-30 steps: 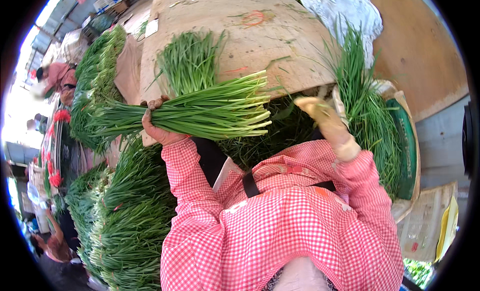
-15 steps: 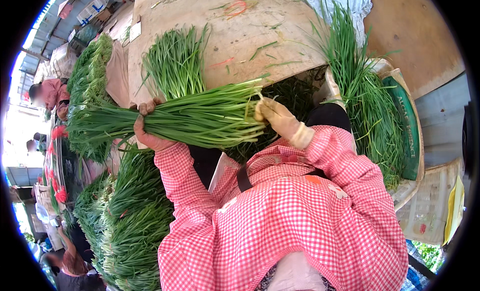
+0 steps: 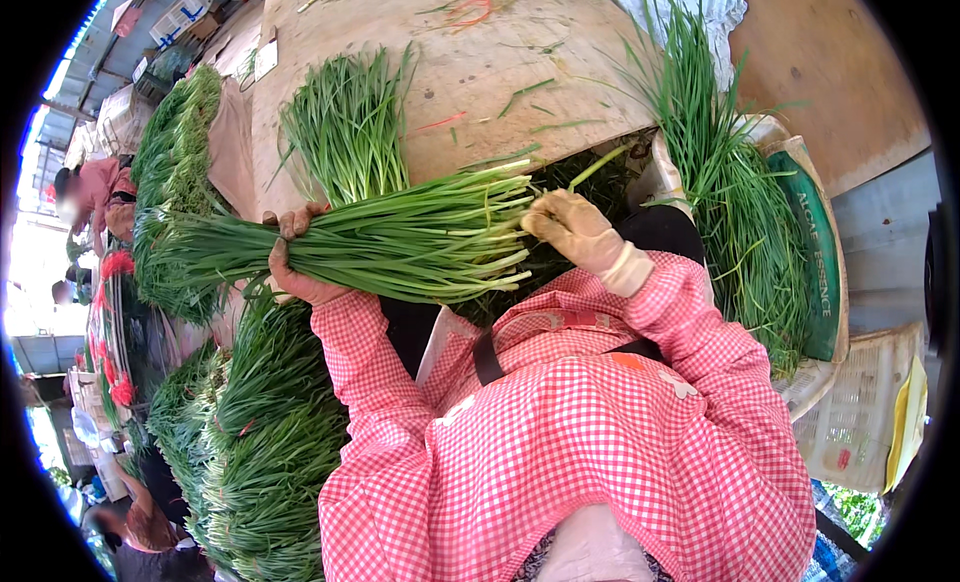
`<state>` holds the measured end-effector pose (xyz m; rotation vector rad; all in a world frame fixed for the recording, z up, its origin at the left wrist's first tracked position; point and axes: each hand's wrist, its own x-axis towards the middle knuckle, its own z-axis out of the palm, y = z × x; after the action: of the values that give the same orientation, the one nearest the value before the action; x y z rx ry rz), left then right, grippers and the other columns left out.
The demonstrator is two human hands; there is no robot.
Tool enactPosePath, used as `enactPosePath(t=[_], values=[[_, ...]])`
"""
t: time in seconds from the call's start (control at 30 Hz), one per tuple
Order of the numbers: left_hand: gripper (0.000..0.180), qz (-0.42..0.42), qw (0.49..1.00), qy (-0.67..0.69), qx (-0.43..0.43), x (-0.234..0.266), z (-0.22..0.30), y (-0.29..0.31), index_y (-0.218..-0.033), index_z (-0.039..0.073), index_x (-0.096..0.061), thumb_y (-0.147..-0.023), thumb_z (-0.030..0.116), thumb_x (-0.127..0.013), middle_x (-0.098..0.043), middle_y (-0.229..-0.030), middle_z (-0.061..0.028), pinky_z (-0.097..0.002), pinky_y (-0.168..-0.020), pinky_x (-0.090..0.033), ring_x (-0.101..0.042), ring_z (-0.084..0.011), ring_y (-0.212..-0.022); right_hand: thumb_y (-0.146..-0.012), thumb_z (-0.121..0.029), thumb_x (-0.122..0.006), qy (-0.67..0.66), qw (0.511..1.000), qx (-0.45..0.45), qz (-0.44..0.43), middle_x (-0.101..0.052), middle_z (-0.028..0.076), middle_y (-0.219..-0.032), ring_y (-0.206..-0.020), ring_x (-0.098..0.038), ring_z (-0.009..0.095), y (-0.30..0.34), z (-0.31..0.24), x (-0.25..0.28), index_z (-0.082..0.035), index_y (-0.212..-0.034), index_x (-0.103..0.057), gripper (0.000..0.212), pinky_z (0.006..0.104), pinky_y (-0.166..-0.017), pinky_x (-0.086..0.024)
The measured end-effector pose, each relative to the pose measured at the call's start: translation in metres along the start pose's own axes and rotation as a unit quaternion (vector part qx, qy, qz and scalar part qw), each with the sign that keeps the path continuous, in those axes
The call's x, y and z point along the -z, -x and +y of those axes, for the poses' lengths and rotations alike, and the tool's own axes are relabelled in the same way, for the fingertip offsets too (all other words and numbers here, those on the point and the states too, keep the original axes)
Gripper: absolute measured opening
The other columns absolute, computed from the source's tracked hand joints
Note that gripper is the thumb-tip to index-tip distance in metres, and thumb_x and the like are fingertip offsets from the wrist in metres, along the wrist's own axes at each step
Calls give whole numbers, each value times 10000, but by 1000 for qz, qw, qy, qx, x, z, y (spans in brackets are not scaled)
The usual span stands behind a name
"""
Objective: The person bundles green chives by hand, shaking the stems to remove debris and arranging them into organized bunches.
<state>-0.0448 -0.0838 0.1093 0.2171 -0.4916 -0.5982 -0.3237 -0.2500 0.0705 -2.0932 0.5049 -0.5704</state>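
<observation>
Here, left hand clasped around the chive bundle, gloved right hand — fingers curled — pressing its cut ends

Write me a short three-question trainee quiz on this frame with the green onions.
1. True or false: the left hand grips the bunch of green onions around its middle.
2. What does the right hand wear? A) a pale glove B) nothing C) a black mitten
3. Fill in: the right hand is at the bunch's cut ____ end.

Key: 1 true. 2 A. 3 stem; a loose pile of greens lies on the wooden board beyond.
</observation>
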Motion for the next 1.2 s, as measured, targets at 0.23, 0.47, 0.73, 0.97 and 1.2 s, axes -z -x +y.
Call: enactPosePath(t=[0.23,0.47,0.73,0.97,1.2], values=[[294,-4,1000,-12,13,-18,-12,6,-1085,65,-473,-792,71,-494,-467,-764,-8,-397,-924,-397,-491,-155,-780,-825,-641,-356,170,958,-162,-165,-604,224,-766,-782,-574,381,-28,-23,-25,11,-801,-636,710,425,-714,-432],[293,-39,999,-9,16,-28,-12,7,-1076,59,-469,-786,82,-510,-460,-764,-5,-387,-941,-375,-479,-151,-782,-847,-298,-464,324,911,-142,-212,-650,160,-831,-827,-631,314,-23,-10,-24,-43,-869,-668,328,408,-710,-490],[214,-4,999,27,17,-18,10,10,-973,30,-504,-780,124,-499,-484,-777,-18,-361,-955,-373,-503,-151,-796,-794,-217,-590,371,857,-272,-234,-528,160,-1180,-1119,-500,307,-1,45,15,-60,-1168,-518,412,364,-913,-419],[249,20,999,38,-4,-13,0,8,-1017,59,-456,-777,100,-510,-493,-769,-3,-365,-926,-376,-510,-137,-759,-856,-405,-557,-582,739,-272,-203,-510,102,-1186,-1098,-494,210,2,7,-10,-159,-1352,-250,633,384,-888,-423],[233,42,999,22,11,-6,2,8,-994,42,-461,-768,81,-499,-497,-760,-16,-340,-907,-390,-506,-128,-753,-907,-258,-502,-305,940,-126,-83,-520,111,-1176,-1038,-513,231,8,5,-36,-30,-1251,-392,427,313,-889,-411]])
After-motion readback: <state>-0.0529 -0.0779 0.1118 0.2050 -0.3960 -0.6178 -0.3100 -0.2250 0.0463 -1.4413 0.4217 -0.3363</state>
